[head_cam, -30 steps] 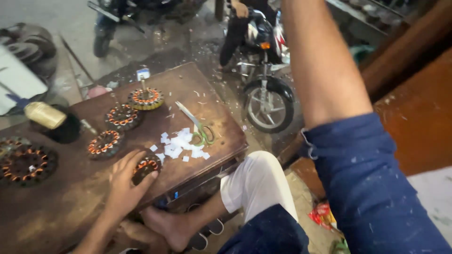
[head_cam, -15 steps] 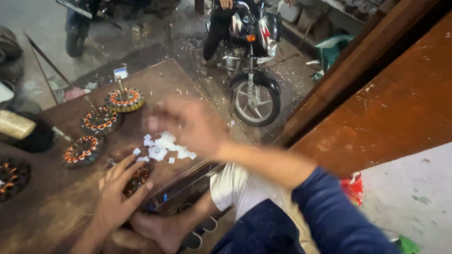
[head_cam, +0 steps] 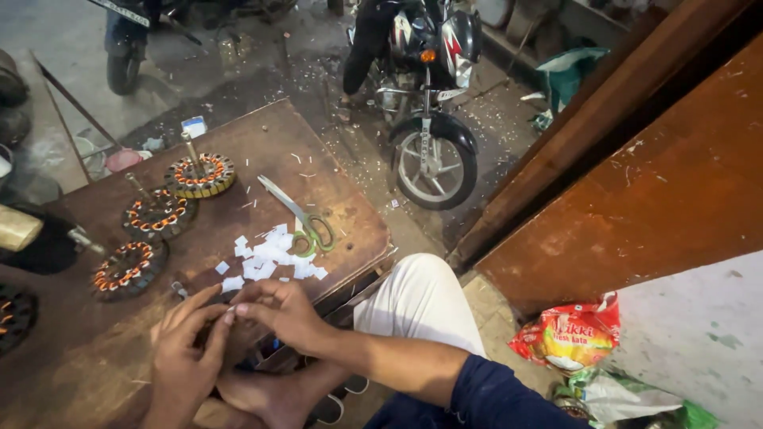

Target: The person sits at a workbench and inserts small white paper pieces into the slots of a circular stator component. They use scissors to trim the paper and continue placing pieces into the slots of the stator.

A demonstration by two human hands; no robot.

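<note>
- Packets lie on the floor at lower right: a red and yellow snack bag (head_cam: 566, 335), crumpled, with a green and white wrapper (head_cam: 636, 397) just below it, cut off by the frame edge.
- Small blue and white box (head_cam: 193, 125) sits off the far corner of the wooden table (head_cam: 334, 199).
- Both hands meet at the table's near edge; left hand (head_cam: 181, 353) and right hand (head_cam: 280, 311) curl their fingers closely round a dark round part (head_cam: 230, 338), mostly hidden, so its look is hard to make out.
- Just beyond: white paper scraps (head_cam: 270, 258), green-handled scissors (head_cam: 298, 214), three copper-wound coils (head_cam: 159, 214).
</note>
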